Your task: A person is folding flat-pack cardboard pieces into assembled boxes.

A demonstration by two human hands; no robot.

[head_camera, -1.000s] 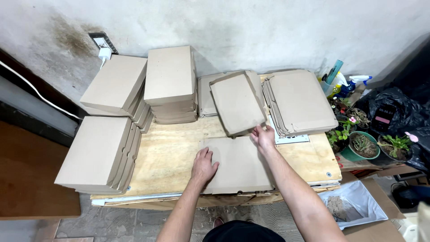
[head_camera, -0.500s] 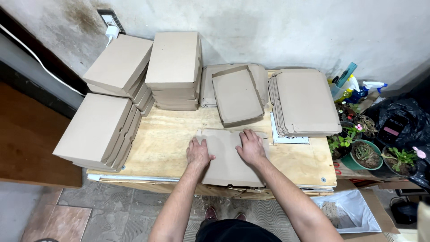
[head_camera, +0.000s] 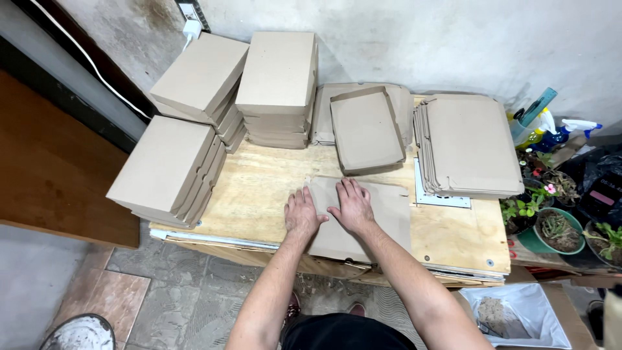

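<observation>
Left hand (head_camera: 303,212), right hand (head_camera: 352,206) seemingly flat

Hidden and cut-off parts at the wooden worktable (head_camera: 272,188)

The left hand (head_camera: 303,214) and right hand (head_camera: 353,206) cover part of the flat brown cardboard sheet (head_camera: 382,214). The grey round object (head_camera: 81,334) is cut by the bottom edge; the potted green plants (head_camera: 609,236) run off the right edge.

You are working with both hands, left hand (head_camera: 302,214) and right hand (head_camera: 352,206), lying on the flat cardboard blank (head_camera: 363,217). Bare tabletop (head_camera: 259,188) is lying open to their left. Stacked closed boxes (head_camera: 165,170) are bounding that side; the open box tray (head_camera: 366,129) and flat stack (head_camera: 468,146) are blocking forward and rightward passage.
</observation>
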